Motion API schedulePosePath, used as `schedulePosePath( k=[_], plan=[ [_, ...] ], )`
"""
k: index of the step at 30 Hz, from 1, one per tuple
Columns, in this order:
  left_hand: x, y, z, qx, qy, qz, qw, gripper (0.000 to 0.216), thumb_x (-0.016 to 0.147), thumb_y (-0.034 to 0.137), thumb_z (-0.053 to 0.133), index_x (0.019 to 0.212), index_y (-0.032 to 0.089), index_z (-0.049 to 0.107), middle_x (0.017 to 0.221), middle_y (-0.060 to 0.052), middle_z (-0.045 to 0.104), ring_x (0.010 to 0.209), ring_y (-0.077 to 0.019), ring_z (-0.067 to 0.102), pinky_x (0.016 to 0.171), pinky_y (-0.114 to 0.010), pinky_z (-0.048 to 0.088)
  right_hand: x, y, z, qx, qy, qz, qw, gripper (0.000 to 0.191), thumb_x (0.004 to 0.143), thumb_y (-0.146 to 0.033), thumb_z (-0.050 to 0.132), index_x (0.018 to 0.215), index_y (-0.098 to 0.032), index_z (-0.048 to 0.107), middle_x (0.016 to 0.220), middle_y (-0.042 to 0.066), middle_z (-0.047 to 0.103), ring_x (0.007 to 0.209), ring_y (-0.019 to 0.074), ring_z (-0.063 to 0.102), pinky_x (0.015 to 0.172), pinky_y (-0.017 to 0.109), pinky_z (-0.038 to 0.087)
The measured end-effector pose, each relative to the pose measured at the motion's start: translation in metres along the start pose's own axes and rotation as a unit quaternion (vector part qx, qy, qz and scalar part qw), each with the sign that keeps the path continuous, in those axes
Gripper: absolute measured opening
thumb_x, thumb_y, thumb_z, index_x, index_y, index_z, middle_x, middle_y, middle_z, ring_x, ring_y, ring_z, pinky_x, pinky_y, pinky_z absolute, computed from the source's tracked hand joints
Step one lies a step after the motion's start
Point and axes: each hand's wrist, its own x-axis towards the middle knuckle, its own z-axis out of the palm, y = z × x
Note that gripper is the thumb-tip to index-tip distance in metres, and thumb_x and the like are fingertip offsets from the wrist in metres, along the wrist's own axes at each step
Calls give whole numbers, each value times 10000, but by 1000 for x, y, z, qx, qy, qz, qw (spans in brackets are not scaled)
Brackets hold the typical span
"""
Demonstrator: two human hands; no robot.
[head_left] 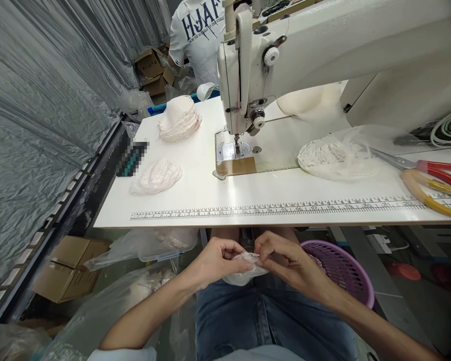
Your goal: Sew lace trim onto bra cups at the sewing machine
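Note:
Over my lap, below the table's front edge, I hold a small white lace fabric piece [244, 273] between both hands. My left hand [221, 260] pinches its left side between thumb and fingers. On the opposite edge, my right hand [285, 255] grips with thumb and fingertips closed. On the table ahead stands a white sewing machine [244, 75], its needle and presser foot above the metal plate. To its left lie a pink-white lace piece [158, 176] and a stack of pale fabric cups [179, 119]. Another white lace piece [326, 155] rests right of the needle.
Red-handled scissors [436, 168] and a roll of yellow tape [417, 193] lie at the table's right. A printed ruler [248, 210] runs along the front edge. A purple basket [366, 281] stands beneath, right. Cardboard boxes [67, 268] sit left. A person in white [201, 45] is beyond.

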Motion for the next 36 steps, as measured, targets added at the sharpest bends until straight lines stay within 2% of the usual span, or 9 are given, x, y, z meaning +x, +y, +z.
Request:
schedulePosePath(
  k=[7, 12, 15, 17, 19, 22, 30, 36],
  plan=[
    [1, 0, 2, -19, 3, -5, 1000, 332, 592, 361, 774, 773, 100, 675, 629, -13, 609, 538, -77, 483, 525, -196, 357, -2, 5, 2, 27, 0, 78, 997, 157, 878, -325, 519, 790, -195, 510, 809, 23, 515, 733, 142, 497, 641, 251, 402],
    [1, -1, 1, -9, -7, 2, 1000, 314, 622, 363, 758, 782, 106, 676, 637, -11, 607, 546, -77, 477, 526, -195, 349, -1, 2, 1, 53, 4, 126, 991, 238, 845, -397, 559, 980, -213, 492, 891, 30, 523, 808, 159, 510, 677, 258, 421],
    [0, 1, 1, 4, -11, 12, 1000, 304, 655, 371, 735, 788, 104, 672, 635, -10, 596, 553, -77, 468, 522, -193, 338, 1, 0, -1, 82, -37, 155, 984, 351, 837, -446, 550, 1083, -207, 474, 946, 47, 540, 849, 174, 522, 712, 276, 430],
    [-1, 2, 1, 2, -11, 15, 1000, 293, 662, 362, 730, 785, 103, 667, 633, -9, 591, 556, -77, 466, 526, -193, 339, 2, 1, -3, 70, -73, 178, 979, 338, 841, -472, 534, 1026, -189, 517, 878, 32, 548, 781, 159, 514, 662, 260, 411],
    [-2, 4, 0, 6, -8, 14, 1000, 287, 657, 350, 733, 777, 99, 663, 633, -10, 589, 559, -80, 467, 528, -195, 338, 3, 2, -5, 56, -94, 190, 976, 313, 840, -479, 533, 884, -170, 554, 757, 2, 519, 686, 131, 474, 595, 236, 367],
    [-4, 5, -2, 14, -3, 16, 1000, 293, 655, 360, 730, 766, 98, 661, 633, -11, 583, 564, -84, 465, 528, -200, 334, 4, 3, -5, 66, -88, 186, 976, 322, 825, -470, 560, 748, -157, 551, 684, -14, 470, 651, 116, 431, 569, 223, 330],
    [-3, 3, -6, 52, 15, 52, 997, 273, 722, 381, 666, 752, 110, 669, 622, -9, 583, 549, -84, 451, 518, -201, 321, 4, -1, -2, 49, -71, 192, 978, 323, 813, -471, 571, 753, -155, 584, 702, 0, 510, 673, 128, 455, 582, 224, 359],
    [-5, 11, -10, 28, 1, 64, 998, 263, 730, 379, 660, 762, 118, 661, 724, -33, 623, 678, -122, 527, 635, -218, 403, 3, -9, -14, 98, -97, 223, 965, 303, 779, -452, 615, 728, -153, 605, 659, -12, 508, 621, 112, 448, 557, 223, 350]
  ],
)
